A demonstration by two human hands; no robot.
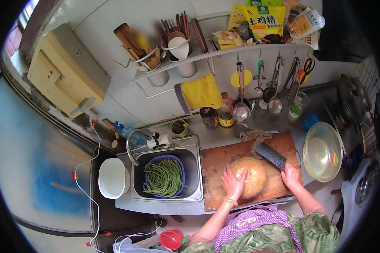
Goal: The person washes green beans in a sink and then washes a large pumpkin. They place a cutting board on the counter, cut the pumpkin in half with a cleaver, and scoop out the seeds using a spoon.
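A round orange pumpkin [252, 177] with a shiny skin sits on the wooden cutting board [218, 167]. My left hand [233, 183] rests on the pumpkin's left side, fingers spread over its top. To the right, my right hand [290, 174] grips the handle of a cleaver [270, 155]. Its dark, textured blade lies over the board and points up and left, beside the pumpkin and apart from it. A crumpled cloth [256, 136] lies at the board's back edge, next to the blade's far end.
Left of the board, green long beans [164, 177] fill a purple basin [183, 167] in the steel sink [194, 189]. A white tub [112, 178] stands farther left. A clear plastic bowl [319, 151] leans at the right. Ladles [241, 110] hang above jars [209, 117] at the back.
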